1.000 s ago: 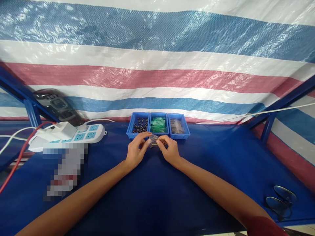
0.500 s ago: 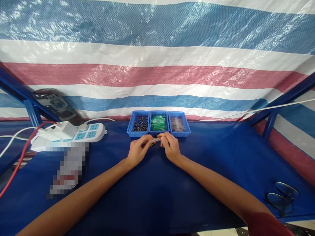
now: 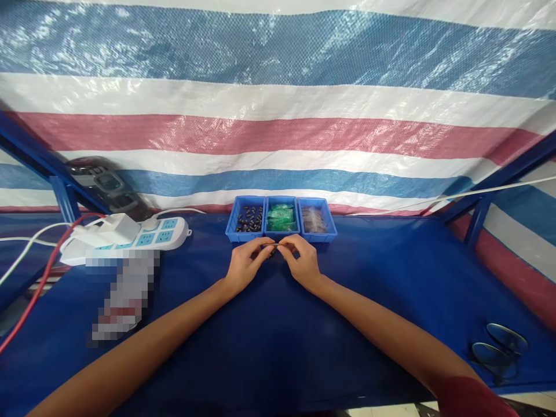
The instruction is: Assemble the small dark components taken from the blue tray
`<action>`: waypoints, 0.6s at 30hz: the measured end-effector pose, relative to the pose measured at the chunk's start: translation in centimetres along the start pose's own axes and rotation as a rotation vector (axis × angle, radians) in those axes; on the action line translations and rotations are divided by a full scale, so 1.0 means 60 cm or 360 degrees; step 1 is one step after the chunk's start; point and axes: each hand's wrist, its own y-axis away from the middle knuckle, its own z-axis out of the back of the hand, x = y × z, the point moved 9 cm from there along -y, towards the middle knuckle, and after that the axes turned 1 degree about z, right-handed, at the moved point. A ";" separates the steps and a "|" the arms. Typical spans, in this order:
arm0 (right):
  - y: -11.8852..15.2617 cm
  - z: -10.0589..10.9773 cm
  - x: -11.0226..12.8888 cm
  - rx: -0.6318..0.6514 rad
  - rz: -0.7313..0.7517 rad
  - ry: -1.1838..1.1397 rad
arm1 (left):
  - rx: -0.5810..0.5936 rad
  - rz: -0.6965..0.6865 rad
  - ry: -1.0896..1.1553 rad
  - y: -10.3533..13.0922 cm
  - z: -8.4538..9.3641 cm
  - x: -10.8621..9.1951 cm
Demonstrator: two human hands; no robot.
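Note:
Just in front of the bins, my left hand point(image 3: 244, 264) and my right hand point(image 3: 300, 258) meet with fingers pinched. Between them they hold a small, thin, translucent packet point(image 3: 274, 245), seen almost edge-on, so its contents cannot be made out. Beyond the hands stand three blue bins side by side. The left bin point(image 3: 245, 237) holds many small black metal-looking parts point(image 3: 249, 218). Green packets point(image 3: 280, 219) fill the middle bin point(image 3: 282, 234), whose front edge is partly behind my fingers. In the right bin point(image 3: 319, 237) lie clear plastic bags point(image 3: 313, 220) with brownish contents.
A white power strip point(image 3: 176, 234) with plugged-in adapters and cables lies at the left, a blurred-out item point(image 3: 125, 295) before it. Glasses point(image 3: 499, 350) rest at the right on the blue tabletop point(image 3: 278, 341). Striped sheeting point(image 3: 278, 136) hangs behind, between blue frame bars.
Both hands have stayed in nearly the same place and still pinch the packet. It has tilted from showing its pale face to almost edge-on, and the fingertips are closer together.

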 end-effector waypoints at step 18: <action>0.000 -0.002 -0.005 -0.0005 0.0016 0.0007 | -0.0034 -0.0210 -0.0100 -0.001 0.001 -0.022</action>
